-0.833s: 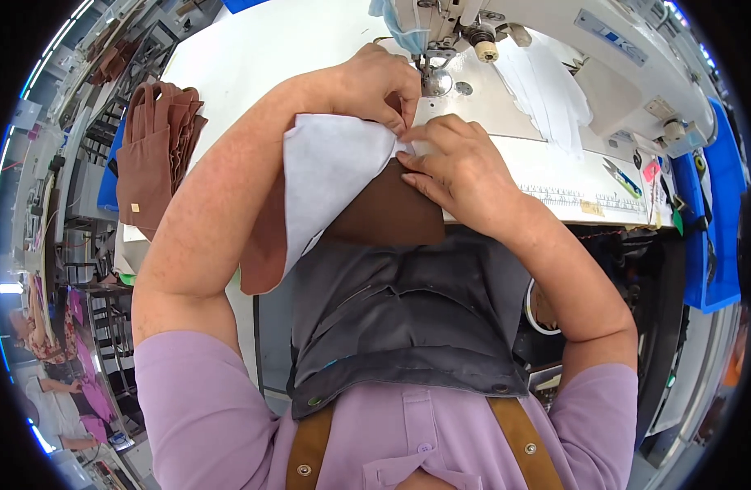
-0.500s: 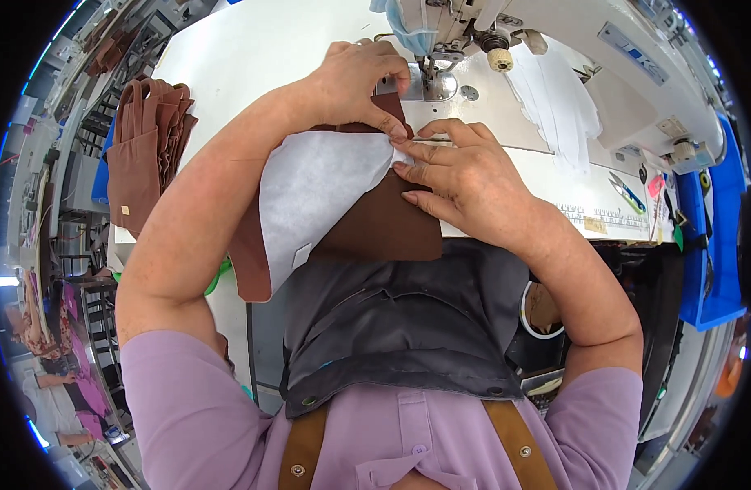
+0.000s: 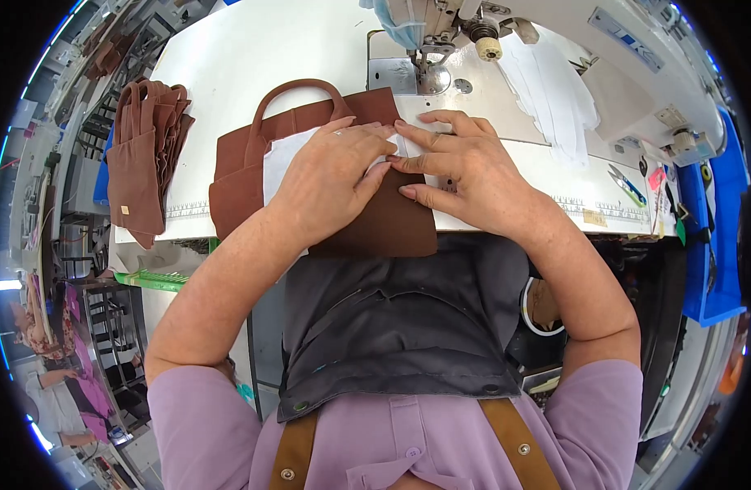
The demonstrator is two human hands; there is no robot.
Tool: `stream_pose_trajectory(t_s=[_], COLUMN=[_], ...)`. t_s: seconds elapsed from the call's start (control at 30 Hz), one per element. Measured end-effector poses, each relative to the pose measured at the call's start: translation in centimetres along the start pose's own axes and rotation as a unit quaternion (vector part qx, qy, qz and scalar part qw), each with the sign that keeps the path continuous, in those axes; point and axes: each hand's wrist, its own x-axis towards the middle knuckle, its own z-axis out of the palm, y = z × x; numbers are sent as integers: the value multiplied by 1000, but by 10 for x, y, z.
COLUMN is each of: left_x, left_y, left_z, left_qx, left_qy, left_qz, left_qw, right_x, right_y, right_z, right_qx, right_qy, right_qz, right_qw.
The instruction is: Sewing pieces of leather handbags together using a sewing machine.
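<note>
A brown leather bag piece (image 3: 237, 188) with a curved handle (image 3: 298, 84) lies flat at the table's front edge. Over it rests a white lining-like sheet (image 3: 279, 157), largely covered by my left hand (image 3: 336, 171). A darker brown panel (image 3: 392, 216) lies beside the sheet and overhangs the edge toward my lap. My left thumb and fingers close on the white sheet near its right corner. Opposite, the fingertips of my right hand (image 3: 473, 167) meet them and pinch the same corner, its other fingers fanned out. The exact fold under the fingertips is hidden.
A sewing machine (image 3: 428, 65) stands beyond my hands, with a blue mask-like cloth (image 3: 396, 24) hanging on it. Stacked brown bag pieces (image 3: 143, 155) sit left. White sheets (image 3: 551, 94), scissors (image 3: 628, 186) and a blue bin (image 3: 722, 269) are to the right.
My left hand has come down and nearer from the bag's far edge onto the white sheet. The bag's handle and left side now show. My right hand has barely moved.
</note>
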Motion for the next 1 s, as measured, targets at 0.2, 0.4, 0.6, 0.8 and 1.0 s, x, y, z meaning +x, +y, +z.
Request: stream_pose_trajectory(t_s=[0.2,0.4,0.6,0.8,1.0], left_x=[1,9,46,71,86], left_y=[-2,-9,-33,-50,-58], left_z=[8,13,18,23,24], left_qx=[-39,-52,-65,-75,-89], left_qy=[40,50,61,56,46], left_qz=[-3,-6,1,21,36], left_qw=[998,997,996,995,994], right_x=[-4,3,24,31,32], right_y=[1,2,30,43,50], right_z=[0,-7,-11,-9,-6], right_qx=[-21,-67,-105,-113,-115], right_qy=[24,53,51,67,81], right_qz=[-15,-48,-56,-18,14], right_qw=[999,995,992,991,990])
